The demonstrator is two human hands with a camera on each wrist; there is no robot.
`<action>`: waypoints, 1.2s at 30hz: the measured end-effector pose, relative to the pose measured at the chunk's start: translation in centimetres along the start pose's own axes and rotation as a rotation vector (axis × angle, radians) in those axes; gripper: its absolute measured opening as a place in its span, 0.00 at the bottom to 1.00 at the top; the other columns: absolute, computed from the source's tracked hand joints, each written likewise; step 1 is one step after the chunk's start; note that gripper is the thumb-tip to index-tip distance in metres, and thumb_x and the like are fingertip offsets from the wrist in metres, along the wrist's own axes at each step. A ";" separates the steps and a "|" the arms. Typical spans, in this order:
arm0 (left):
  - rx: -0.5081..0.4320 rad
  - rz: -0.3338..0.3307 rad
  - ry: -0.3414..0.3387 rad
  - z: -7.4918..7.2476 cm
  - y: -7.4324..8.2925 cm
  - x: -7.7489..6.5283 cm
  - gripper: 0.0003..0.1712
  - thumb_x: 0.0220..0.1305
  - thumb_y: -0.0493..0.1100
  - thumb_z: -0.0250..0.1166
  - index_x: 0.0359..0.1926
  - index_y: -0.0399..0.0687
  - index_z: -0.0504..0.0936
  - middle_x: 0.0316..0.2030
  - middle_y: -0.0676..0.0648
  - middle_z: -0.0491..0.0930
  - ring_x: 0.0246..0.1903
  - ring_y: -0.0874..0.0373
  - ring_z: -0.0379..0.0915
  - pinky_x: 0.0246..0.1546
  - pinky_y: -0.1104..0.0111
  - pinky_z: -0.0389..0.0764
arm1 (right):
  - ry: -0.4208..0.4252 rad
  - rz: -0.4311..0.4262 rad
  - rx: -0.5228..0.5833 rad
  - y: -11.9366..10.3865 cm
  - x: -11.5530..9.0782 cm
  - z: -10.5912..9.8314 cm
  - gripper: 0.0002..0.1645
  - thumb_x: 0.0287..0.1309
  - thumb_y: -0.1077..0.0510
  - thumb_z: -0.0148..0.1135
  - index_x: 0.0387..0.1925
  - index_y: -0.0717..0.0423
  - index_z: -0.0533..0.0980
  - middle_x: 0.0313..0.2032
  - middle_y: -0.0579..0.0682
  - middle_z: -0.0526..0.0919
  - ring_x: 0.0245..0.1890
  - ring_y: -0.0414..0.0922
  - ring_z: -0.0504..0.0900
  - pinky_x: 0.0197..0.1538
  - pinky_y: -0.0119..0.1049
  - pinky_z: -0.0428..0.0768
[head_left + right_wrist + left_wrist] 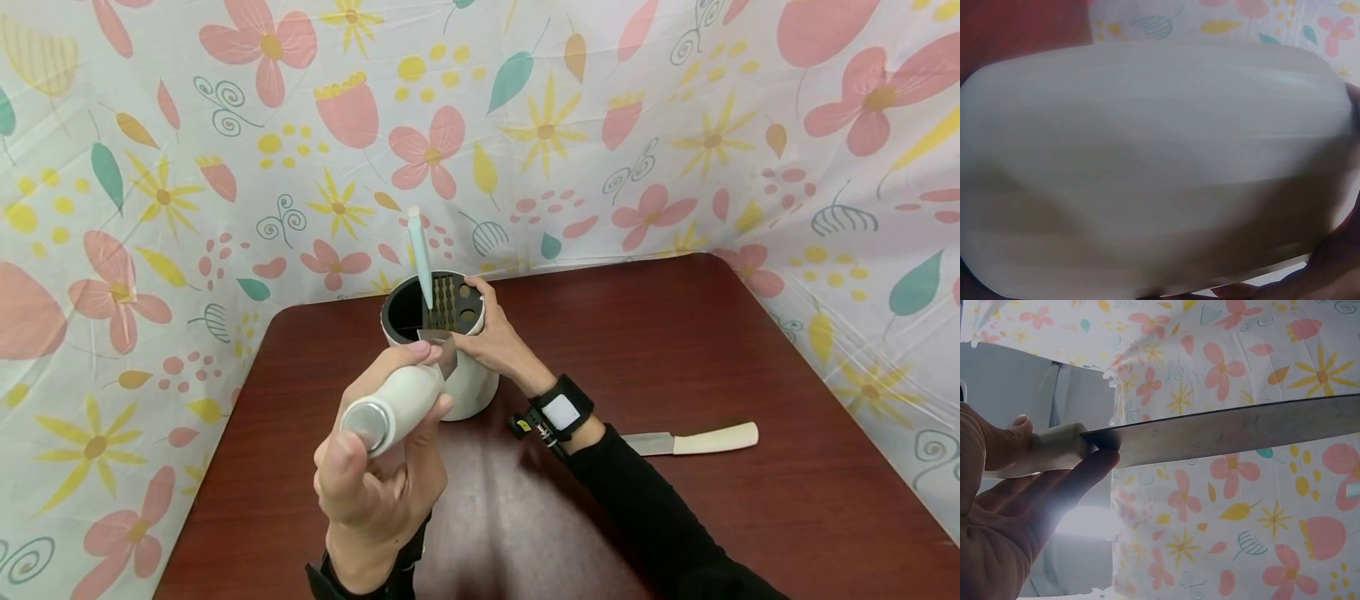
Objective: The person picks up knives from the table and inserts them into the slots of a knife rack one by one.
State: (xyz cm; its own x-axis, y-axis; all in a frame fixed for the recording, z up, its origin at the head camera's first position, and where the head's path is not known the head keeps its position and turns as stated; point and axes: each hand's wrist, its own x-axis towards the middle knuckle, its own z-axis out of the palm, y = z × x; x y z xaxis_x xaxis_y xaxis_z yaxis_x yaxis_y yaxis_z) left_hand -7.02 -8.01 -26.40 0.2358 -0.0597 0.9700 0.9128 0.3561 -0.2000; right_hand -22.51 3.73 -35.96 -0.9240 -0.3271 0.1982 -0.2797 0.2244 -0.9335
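Note:
My left hand (378, 492) grips a knife by its thick white handle (405, 404), whose metal end cap faces me. In the left wrist view the broad steel blade (1229, 431) stretches away from the fingers, one fingertip lying along its base. From the head view the blade points at a white, round knife holder (472, 392) and overlaps its near rim. My right hand (501, 337) holds that holder by its right side and rim. The holder's white wall (1160, 144) fills the right wrist view. A slim pale-blue handle (422, 258) stands up out of the dark slotted top.
A second knife (716, 439) with a cream handle lies on the brown table (787, 517) at the right, its blade partly behind my right forearm. Behind the table's far edge hangs a flowered cloth (540, 158), which also runs down both sides.

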 end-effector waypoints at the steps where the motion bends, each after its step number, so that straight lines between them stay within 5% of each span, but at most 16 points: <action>1: 0.005 0.006 0.004 0.0 0.0 0.0 0.40 0.68 0.32 0.64 0.74 0.50 0.55 0.35 0.22 0.76 0.40 0.41 0.82 0.48 0.59 0.87 | -0.006 -0.002 0.001 0.0 0.0 -0.1 0.55 0.58 0.50 0.71 0.78 0.37 0.47 0.77 0.55 0.55 0.75 0.53 0.60 0.69 0.54 0.69; 11: 0.019 0.003 0.035 0.5 -0.6 0.8 0.41 0.67 0.29 0.63 0.74 0.53 0.55 0.34 0.19 0.73 0.40 0.37 0.80 0.50 0.57 0.85 | -0.018 -0.001 0.026 0.1 0.0 0.1 0.58 0.56 0.54 0.71 0.79 0.40 0.45 0.79 0.55 0.49 0.74 0.53 0.60 0.65 0.51 0.74; 22: 0.086 -0.006 -0.044 1.0 -1.9 1.8 0.39 0.68 0.35 0.65 0.73 0.54 0.56 0.35 0.23 0.79 0.36 0.41 0.82 0.41 0.55 0.87 | -0.025 -0.007 0.018 0.1 0.1 -0.1 0.57 0.55 0.52 0.70 0.78 0.41 0.45 0.78 0.59 0.49 0.76 0.55 0.58 0.69 0.54 0.69; 25: 0.096 -0.009 -0.058 1.2 -2.3 2.1 0.39 0.68 0.36 0.66 0.73 0.55 0.56 0.37 0.24 0.80 0.36 0.41 0.83 0.42 0.55 0.88 | -0.036 -0.021 0.050 0.2 0.1 -0.1 0.64 0.53 0.32 0.71 0.79 0.45 0.44 0.77 0.61 0.50 0.75 0.56 0.61 0.67 0.53 0.73; 29: 0.084 -0.029 -0.087 1.3 -2.7 2.4 0.39 0.68 0.35 0.66 0.73 0.57 0.56 0.40 0.26 0.81 0.38 0.41 0.84 0.44 0.56 0.88 | -0.049 -0.046 0.094 0.2 0.1 -0.1 0.84 0.29 0.12 0.65 0.79 0.49 0.43 0.77 0.60 0.50 0.74 0.56 0.62 0.64 0.48 0.76; 31: 0.074 -0.048 -0.102 1.2 -2.9 2.5 0.40 0.68 0.34 0.66 0.72 0.59 0.56 0.42 0.26 0.82 0.40 0.41 0.84 0.45 0.56 0.88 | -0.048 -0.050 0.097 0.2 0.1 -0.1 0.80 0.35 0.16 0.68 0.79 0.48 0.43 0.77 0.59 0.49 0.74 0.55 0.61 0.65 0.47 0.75; 36: 0.074 -0.087 -0.125 1.1 -3.2 2.9 0.39 0.68 0.32 0.65 0.72 0.60 0.57 0.43 0.27 0.82 0.42 0.40 0.85 0.46 0.58 0.87 | -0.039 -0.013 0.079 0.1 0.2 -0.2 0.63 0.55 0.45 0.75 0.79 0.44 0.43 0.78 0.55 0.49 0.76 0.52 0.58 0.71 0.51 0.70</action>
State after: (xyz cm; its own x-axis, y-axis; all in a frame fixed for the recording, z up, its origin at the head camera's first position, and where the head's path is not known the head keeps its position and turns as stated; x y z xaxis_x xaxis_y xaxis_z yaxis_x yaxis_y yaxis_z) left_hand -9.65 -8.26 -22.80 0.1091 0.0210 0.9938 0.8999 0.4226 -0.1077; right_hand -22.76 3.86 -35.92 -0.9091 -0.3655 0.2000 -0.2685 0.1469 -0.9520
